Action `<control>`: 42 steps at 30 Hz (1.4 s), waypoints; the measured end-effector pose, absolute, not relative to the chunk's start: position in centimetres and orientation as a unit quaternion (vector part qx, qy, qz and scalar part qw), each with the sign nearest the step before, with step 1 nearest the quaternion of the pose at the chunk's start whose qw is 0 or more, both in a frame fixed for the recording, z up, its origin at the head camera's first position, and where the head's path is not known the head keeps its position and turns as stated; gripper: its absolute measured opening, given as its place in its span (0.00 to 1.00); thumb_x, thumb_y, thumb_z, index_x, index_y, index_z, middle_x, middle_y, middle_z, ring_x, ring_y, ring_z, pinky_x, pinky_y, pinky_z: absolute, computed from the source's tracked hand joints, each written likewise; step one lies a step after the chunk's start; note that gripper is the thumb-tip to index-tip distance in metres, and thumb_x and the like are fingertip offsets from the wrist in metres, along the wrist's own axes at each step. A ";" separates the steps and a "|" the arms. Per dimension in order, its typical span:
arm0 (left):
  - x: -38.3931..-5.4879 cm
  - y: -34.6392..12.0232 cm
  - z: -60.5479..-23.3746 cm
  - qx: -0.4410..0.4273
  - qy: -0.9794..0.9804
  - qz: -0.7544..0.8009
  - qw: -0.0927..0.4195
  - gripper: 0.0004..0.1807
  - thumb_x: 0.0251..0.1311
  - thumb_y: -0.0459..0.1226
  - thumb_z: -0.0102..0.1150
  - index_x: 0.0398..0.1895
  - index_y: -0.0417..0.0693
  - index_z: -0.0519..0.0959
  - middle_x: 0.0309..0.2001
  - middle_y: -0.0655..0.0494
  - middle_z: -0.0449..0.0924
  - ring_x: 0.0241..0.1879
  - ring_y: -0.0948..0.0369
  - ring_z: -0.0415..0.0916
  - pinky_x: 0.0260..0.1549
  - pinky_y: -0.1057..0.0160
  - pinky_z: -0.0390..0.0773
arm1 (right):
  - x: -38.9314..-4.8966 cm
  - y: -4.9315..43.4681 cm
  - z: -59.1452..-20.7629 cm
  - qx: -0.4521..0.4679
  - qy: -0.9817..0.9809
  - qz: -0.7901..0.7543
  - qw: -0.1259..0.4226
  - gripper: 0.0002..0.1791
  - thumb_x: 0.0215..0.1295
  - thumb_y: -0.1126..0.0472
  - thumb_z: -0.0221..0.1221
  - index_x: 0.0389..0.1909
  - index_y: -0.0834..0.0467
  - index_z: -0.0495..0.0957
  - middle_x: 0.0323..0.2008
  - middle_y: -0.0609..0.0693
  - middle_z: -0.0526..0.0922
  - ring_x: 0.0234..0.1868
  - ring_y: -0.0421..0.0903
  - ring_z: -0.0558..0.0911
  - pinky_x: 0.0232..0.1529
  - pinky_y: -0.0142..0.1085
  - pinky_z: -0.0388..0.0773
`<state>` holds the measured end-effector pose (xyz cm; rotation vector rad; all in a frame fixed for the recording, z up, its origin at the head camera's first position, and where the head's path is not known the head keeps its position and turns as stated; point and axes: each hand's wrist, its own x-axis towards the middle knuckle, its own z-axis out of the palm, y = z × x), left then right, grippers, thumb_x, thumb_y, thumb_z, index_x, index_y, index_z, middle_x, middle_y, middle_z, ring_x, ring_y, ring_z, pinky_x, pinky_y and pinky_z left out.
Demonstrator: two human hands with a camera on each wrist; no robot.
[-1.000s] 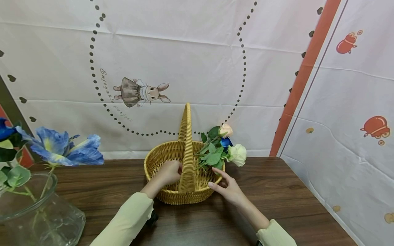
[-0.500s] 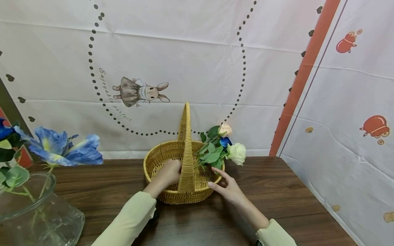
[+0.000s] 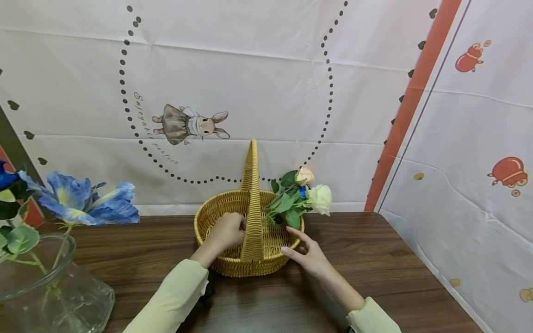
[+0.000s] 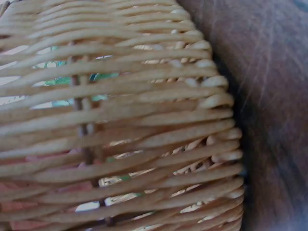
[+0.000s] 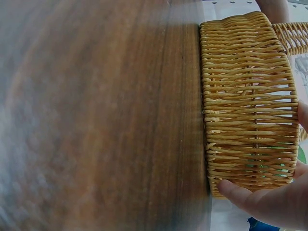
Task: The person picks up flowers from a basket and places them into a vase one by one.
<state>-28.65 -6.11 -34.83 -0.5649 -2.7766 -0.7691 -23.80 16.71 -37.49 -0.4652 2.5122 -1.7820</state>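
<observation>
A golden wicker basket [image 3: 250,267] with a tall arched handle [image 3: 252,199] stands on the table. My left hand [image 3: 228,231] reaches into its left half, fingers curled and tips hidden behind the handle. The leafy stem of a white rose [image 3: 320,199] runs toward those fingers; the left hand grips it there. A peach rose [image 3: 305,175] and a blue rose [image 3: 302,191] lie beside it, heads over the right rim. My right hand [image 3: 310,254] holds the basket's right end, thumb and index finger over the rim; in the right wrist view, a finger [image 5: 236,192] presses the outer wall.
At the left stands a glass vase [image 3: 62,296] with a large blue flower [image 3: 89,199] and other stems. A white printed cloth [image 3: 270,92] hangs close behind the basket. The brown wooden table [image 3: 366,259] ends at the right against another cloth.
My left hand has lifted slightly inside the basket. The white rose and its leaves have shifted up and over the blue rose, partly covering it. The right hand has stayed put.
</observation>
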 end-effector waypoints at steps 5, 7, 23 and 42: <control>-28.6 -6.5 -34.2 -0.189 -0.939 -0.264 0.115 0.15 0.40 0.21 0.45 0.10 0.51 0.62 0.11 0.61 0.55 0.14 0.65 0.49 0.16 0.68 0.52 | -23.7 16.7 -37.4 -0.148 0.807 -0.572 0.012 0.32 0.60 0.60 0.59 0.64 0.60 0.61 0.65 0.65 0.57 0.52 0.60 0.74 0.46 0.46 0.75; -28.5 -6.6 -33.9 -0.183 -0.939 -0.264 0.120 0.13 0.40 0.22 0.47 0.12 0.49 0.70 0.13 0.61 0.63 0.14 0.65 0.56 0.16 0.69 0.60 | -23.7 16.8 -37.4 -0.148 0.807 -0.572 0.011 0.32 0.60 0.60 0.59 0.64 0.60 0.61 0.65 0.66 0.57 0.52 0.61 0.74 0.46 0.46 0.74; -27.5 -7.5 -31.0 -0.162 -0.942 -0.262 0.136 0.05 0.50 0.31 0.61 0.31 0.44 0.82 0.28 0.57 0.80 0.26 0.63 0.75 0.30 0.62 0.77 | -23.8 16.7 -37.5 -0.145 0.805 -0.575 0.011 0.32 0.59 0.60 0.59 0.64 0.60 0.62 0.64 0.66 0.58 0.52 0.60 0.74 0.46 0.44 0.75; -26.4 -8.6 -28.9 -0.154 -0.944 -0.246 0.155 0.07 0.51 0.32 0.57 0.33 0.47 0.82 0.29 0.58 0.81 0.26 0.63 0.74 0.24 0.64 0.73 | -24.0 16.8 -37.8 -0.159 0.801 -0.577 0.010 0.32 0.59 0.62 0.59 0.64 0.62 0.61 0.63 0.69 0.59 0.51 0.61 0.74 0.45 0.43 0.76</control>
